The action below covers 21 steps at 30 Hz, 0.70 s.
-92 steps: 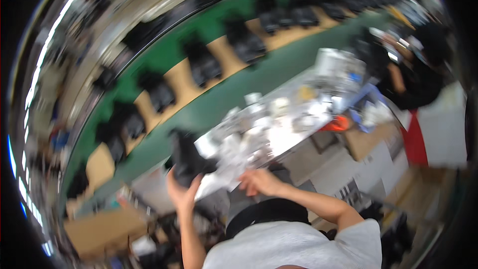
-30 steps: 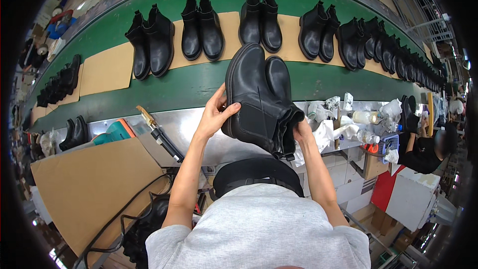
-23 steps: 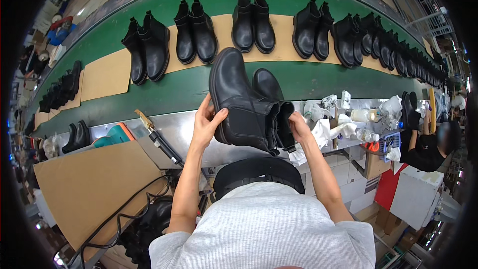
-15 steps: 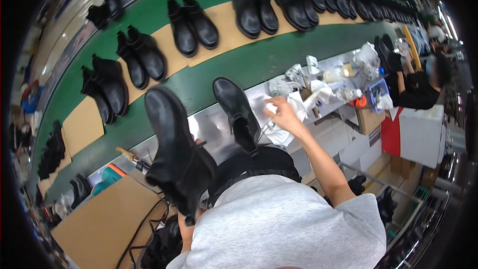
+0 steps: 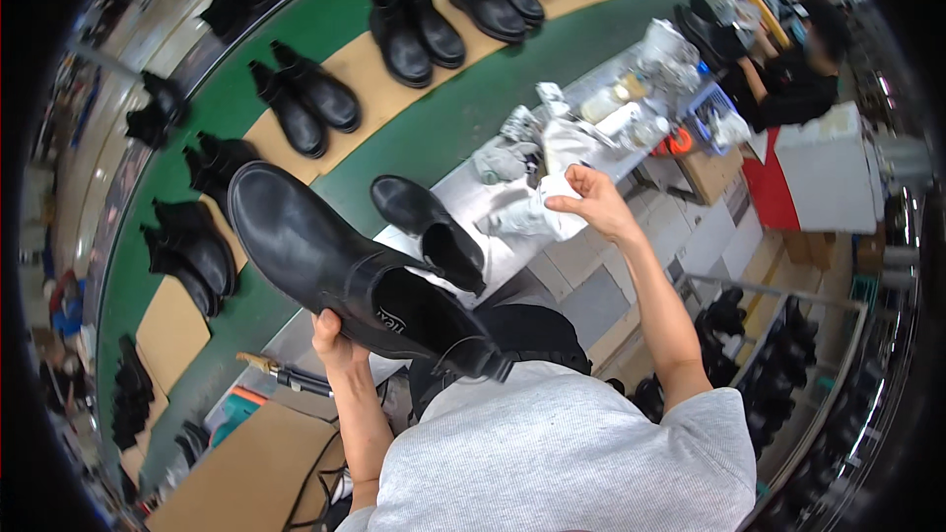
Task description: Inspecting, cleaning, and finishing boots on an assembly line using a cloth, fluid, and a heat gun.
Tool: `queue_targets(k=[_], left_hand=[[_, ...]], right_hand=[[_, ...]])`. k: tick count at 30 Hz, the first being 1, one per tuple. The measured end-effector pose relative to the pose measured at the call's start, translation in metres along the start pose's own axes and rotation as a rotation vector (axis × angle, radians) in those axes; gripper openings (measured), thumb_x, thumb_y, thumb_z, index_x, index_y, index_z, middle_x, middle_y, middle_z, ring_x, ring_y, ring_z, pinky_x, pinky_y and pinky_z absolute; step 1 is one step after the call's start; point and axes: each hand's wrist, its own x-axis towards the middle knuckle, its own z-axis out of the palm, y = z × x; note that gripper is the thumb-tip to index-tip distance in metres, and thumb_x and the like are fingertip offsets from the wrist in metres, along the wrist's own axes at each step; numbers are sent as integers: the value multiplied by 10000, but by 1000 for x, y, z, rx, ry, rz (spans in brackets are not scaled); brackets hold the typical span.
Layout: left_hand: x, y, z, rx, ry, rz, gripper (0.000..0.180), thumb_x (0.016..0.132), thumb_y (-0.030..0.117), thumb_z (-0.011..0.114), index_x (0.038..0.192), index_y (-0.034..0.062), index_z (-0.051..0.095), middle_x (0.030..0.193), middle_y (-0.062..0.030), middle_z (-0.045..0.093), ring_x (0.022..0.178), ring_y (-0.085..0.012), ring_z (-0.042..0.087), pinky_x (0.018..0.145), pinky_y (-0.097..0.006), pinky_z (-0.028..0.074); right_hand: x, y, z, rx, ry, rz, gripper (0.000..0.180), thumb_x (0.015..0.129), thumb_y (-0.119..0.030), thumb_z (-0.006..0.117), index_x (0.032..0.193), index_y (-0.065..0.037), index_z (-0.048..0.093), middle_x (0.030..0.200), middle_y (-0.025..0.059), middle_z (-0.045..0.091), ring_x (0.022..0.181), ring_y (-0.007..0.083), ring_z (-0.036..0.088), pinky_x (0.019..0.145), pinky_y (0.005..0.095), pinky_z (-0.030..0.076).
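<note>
My L hand [image 5: 340, 343] is curled round the near side of a black boot [image 5: 301, 251], most fingers hidden; my R hand [image 5: 599, 205] has thumb & fingers pinched on a white cloth [image 5: 566, 225]. 2nd boot [image 5: 424, 227] sits btwn my hands on the metal table [image 5: 507, 256], w/ a clear bottle [image 5: 647, 131] just past my R.

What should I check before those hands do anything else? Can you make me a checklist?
1. Left hand holding a black boot: ok.
2. Right hand pinching something white, cloth or paper: ok.
3. White piece touching the held boot: not ok, they're apart.
4. Other boot set down, out of both hands: ok.
5. Held boot's sole clean: cannot tell, its underside is hidden.
</note>
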Motion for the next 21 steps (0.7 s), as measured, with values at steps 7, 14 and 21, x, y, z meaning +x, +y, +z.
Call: queue_targets(k=[7, 14, 21], left_hand=[[18, -49, 67, 271, -93, -182, 684, 700, 161, 755, 1270, -31, 428, 1153, -142, 576, 1058, -269, 581, 936, -366, 466], [21, -110, 110, 647, -62, -330, 837, 642, 77, 827, 1315, 13, 335, 1210, -125, 497, 1118, -228, 505, 974, -339, 409], [19, -158, 149, 821, 89, -133, 892, 656, 77, 825, 1321, 67, 230, 1239, -133, 419, 1161, -241, 455, 997, -351, 385]], right_hand=[[-146, 17, -30, -575, -19, 282, 334, 661, -27, 673, 993, 3, 643, 898, 128, 679, 781, 250, 655, 742, 332, 511], [-175, 81, -91, -1137, 422, 272, 208, 661, 0, 549, 809, -45, 688, 931, 168, 620, 780, 356, 623, 667, 388, 498], [-91, 146, -145, 209, 324, -285, 167, 795, -11, 521, 863, -99, 645, 772, 57, 598, 603, 192, 578, 510, 330, 466]])
